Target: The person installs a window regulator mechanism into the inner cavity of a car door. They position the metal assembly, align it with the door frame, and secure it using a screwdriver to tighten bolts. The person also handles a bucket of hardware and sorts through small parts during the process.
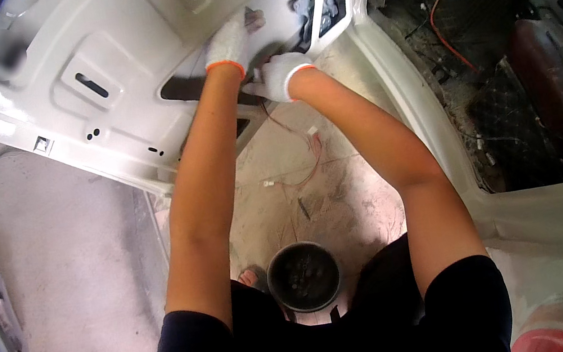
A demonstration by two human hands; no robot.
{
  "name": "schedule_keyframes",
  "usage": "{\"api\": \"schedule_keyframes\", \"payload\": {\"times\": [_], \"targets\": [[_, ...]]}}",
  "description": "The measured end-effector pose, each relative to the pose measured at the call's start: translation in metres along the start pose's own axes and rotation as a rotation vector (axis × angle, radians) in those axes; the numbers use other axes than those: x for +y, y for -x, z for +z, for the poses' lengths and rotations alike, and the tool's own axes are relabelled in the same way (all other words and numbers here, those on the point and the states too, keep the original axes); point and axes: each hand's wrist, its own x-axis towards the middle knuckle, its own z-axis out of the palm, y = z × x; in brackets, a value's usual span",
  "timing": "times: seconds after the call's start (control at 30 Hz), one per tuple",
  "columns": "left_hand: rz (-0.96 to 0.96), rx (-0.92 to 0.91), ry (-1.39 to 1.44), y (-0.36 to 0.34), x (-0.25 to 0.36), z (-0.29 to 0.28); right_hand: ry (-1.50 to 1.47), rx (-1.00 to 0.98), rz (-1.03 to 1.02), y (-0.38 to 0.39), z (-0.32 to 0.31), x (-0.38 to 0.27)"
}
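Left grip (229,40), right grip (272,80): both part-curled; contents, cannot tell. White door panel (137,88): ahead of both; opening (282,21), long axis rising rightward, behind left grip; right grip nearer lower edge.

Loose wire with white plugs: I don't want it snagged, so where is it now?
In the head view, near the middle, the loose wire shows below the gloved right hand, against the pale floor.

Left hand (227,44), gloved: at the cutout (185,88) of the white door (113,73); grip unclear. My right hand (276,78), also gloved: near the cutout's lower edge. Thin wires (317,149) below it. Orange cable (436,7) at far right.
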Motion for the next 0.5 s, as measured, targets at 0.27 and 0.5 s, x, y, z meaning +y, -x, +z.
{"api": "schedule_keyframes", "payload": {"times": [0.27, 0.5], "targets": [[0.063, 0.007, -0.187, -0.003, -0.012, 0.030, -0.317, 0.053, 0.457, -0.038, -0.060, 0.109], [0.038, 0.063, -0.234, -0.007, -0.034, 0.031, -0.444, 0.394, 0.053, -0.078, 0.001, 0.117]]}}
